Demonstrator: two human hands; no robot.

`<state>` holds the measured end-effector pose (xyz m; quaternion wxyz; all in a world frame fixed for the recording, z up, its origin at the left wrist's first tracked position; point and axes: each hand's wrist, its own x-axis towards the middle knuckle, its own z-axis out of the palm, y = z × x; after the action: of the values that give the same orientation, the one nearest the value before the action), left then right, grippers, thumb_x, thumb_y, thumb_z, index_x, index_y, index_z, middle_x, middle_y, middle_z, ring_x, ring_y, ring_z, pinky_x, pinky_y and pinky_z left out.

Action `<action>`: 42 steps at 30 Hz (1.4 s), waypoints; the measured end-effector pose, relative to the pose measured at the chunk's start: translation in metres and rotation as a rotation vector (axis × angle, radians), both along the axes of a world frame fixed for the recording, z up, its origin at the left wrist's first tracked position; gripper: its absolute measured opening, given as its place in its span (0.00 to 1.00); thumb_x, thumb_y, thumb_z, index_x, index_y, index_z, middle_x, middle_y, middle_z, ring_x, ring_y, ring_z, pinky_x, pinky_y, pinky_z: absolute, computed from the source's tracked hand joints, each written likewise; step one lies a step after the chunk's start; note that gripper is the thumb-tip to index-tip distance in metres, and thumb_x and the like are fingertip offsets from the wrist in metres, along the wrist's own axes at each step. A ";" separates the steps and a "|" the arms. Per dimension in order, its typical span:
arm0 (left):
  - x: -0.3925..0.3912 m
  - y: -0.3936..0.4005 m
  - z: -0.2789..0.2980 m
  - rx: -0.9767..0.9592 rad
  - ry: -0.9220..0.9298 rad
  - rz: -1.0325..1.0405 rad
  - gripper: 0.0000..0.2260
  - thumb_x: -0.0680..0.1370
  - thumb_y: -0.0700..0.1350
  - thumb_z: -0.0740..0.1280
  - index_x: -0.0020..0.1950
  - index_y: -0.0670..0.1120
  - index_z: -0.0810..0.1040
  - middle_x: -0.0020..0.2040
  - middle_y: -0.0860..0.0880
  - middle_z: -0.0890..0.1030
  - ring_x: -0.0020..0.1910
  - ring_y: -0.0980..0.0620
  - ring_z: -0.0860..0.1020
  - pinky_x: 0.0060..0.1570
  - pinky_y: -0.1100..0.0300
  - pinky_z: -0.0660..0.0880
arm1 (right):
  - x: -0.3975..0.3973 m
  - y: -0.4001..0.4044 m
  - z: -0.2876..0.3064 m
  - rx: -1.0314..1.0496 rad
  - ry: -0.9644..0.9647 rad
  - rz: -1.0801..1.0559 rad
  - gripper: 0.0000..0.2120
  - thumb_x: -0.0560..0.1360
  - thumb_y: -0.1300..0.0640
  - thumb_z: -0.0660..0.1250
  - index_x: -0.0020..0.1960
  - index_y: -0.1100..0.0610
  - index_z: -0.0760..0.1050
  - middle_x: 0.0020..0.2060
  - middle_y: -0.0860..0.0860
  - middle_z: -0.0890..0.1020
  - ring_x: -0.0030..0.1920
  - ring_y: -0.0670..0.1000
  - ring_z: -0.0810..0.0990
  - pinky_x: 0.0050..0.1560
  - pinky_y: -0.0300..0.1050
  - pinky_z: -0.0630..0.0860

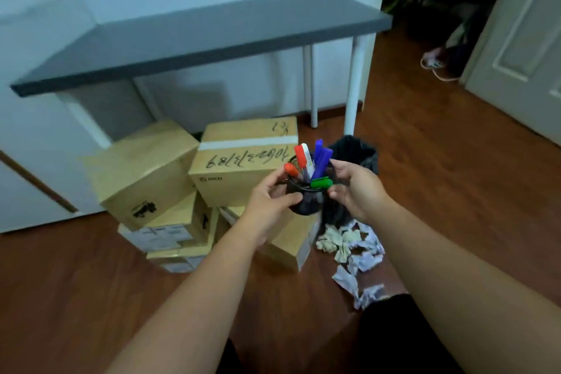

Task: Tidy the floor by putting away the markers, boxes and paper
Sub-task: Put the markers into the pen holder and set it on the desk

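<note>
A black mesh pen cup (306,200) is up in the air in front of me, gripped by my left hand (270,200) around its left side. Several markers (315,161) stand in it: red, orange, white and blue. My right hand (355,191) pinches a green marker (321,183) lying across the cup's rim. Cardboard boxes (243,158) are stacked on the wooden floor behind the cup. Crumpled paper (355,249) lies scattered on the floor at the right of the boxes.
A dark grey desk (212,36) on white legs stands against the wall behind the boxes. A black-lined bin (355,152) sits by the desk leg, partly hidden by my hands. A white door (522,39) and a slipper (437,67) are at the far right.
</note>
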<state>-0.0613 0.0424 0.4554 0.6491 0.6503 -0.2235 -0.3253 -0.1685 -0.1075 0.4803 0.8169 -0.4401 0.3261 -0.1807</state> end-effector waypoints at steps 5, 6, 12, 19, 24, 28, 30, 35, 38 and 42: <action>0.005 0.046 0.073 -0.112 -0.136 0.057 0.33 0.67 0.36 0.77 0.70 0.50 0.74 0.61 0.53 0.81 0.64 0.53 0.77 0.62 0.58 0.74 | 0.018 0.050 0.062 -0.048 -0.172 0.015 0.20 0.73 0.73 0.53 0.57 0.61 0.76 0.40 0.59 0.80 0.27 0.50 0.70 0.24 0.38 0.71; 0.006 0.057 0.087 -0.146 -0.160 0.067 0.33 0.66 0.37 0.76 0.69 0.52 0.74 0.61 0.55 0.82 0.64 0.54 0.77 0.62 0.58 0.74 | 0.020 0.060 0.073 -0.071 -0.204 0.048 0.18 0.74 0.73 0.54 0.59 0.63 0.76 0.40 0.59 0.79 0.27 0.50 0.71 0.25 0.38 0.71; 0.011 0.123 0.146 -0.208 -0.248 0.164 0.27 0.73 0.33 0.73 0.71 0.47 0.74 0.64 0.49 0.80 0.64 0.50 0.78 0.67 0.50 0.72 | 0.026 0.115 0.130 -0.387 -0.217 0.286 0.20 0.74 0.65 0.63 0.61 0.48 0.79 0.40 0.46 0.83 0.38 0.47 0.77 0.40 0.43 0.70; 0.014 0.176 0.192 -0.275 -0.159 0.282 0.24 0.75 0.41 0.73 0.70 0.48 0.74 0.64 0.49 0.80 0.57 0.55 0.81 0.40 0.64 0.80 | 0.039 0.161 0.177 -0.630 -0.337 0.399 0.16 0.76 0.58 0.69 0.57 0.39 0.76 0.54 0.42 0.82 0.54 0.47 0.80 0.51 0.43 0.74; 0.037 0.202 0.214 -0.269 -0.194 0.317 0.22 0.76 0.41 0.72 0.70 0.48 0.75 0.60 0.51 0.82 0.53 0.55 0.83 0.41 0.62 0.80 | 0.072 0.181 0.189 -0.660 -0.413 0.397 0.18 0.77 0.58 0.68 0.65 0.47 0.76 0.55 0.45 0.82 0.57 0.47 0.79 0.45 0.37 0.73; 0.070 0.214 0.228 -0.232 -0.243 0.345 0.22 0.76 0.41 0.72 0.68 0.51 0.75 0.59 0.53 0.82 0.51 0.59 0.83 0.39 0.65 0.80 | 0.112 0.191 0.195 -0.647 -0.447 0.404 0.17 0.77 0.59 0.68 0.64 0.47 0.76 0.56 0.45 0.81 0.59 0.49 0.78 0.47 0.38 0.73; 0.091 0.218 0.229 -0.223 -0.246 0.360 0.21 0.76 0.42 0.72 0.67 0.52 0.76 0.59 0.53 0.82 0.51 0.60 0.82 0.39 0.65 0.79 | 0.138 0.194 0.196 -0.653 -0.450 0.418 0.17 0.77 0.59 0.67 0.64 0.47 0.75 0.56 0.45 0.81 0.59 0.47 0.78 0.46 0.37 0.72; 0.158 0.232 0.207 -0.199 -0.244 0.398 0.20 0.77 0.42 0.71 0.69 0.51 0.76 0.60 0.51 0.82 0.56 0.57 0.81 0.43 0.65 0.79 | 0.219 0.205 0.175 -0.684 -0.399 0.479 0.19 0.78 0.58 0.67 0.68 0.48 0.74 0.58 0.47 0.81 0.58 0.47 0.79 0.49 0.41 0.76; 0.206 0.245 0.195 -0.168 -0.224 0.427 0.20 0.78 0.44 0.70 0.70 0.52 0.74 0.64 0.49 0.79 0.60 0.54 0.79 0.48 0.63 0.78 | 0.273 0.217 0.168 -0.703 -0.367 0.528 0.19 0.78 0.59 0.66 0.67 0.48 0.75 0.59 0.48 0.81 0.58 0.47 0.80 0.50 0.41 0.77; 0.267 0.260 0.200 -0.184 -0.247 0.451 0.19 0.79 0.43 0.68 0.70 0.52 0.74 0.62 0.51 0.80 0.62 0.54 0.78 0.55 0.59 0.75 | 0.340 0.232 0.180 -0.769 -0.390 0.544 0.18 0.78 0.60 0.66 0.67 0.49 0.75 0.56 0.47 0.82 0.55 0.46 0.80 0.46 0.36 0.74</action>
<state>0.2062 0.3024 0.6552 0.7293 0.6567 -0.1790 -0.0690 0.1711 0.1246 0.6608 0.6591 -0.7358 -0.0490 -0.1473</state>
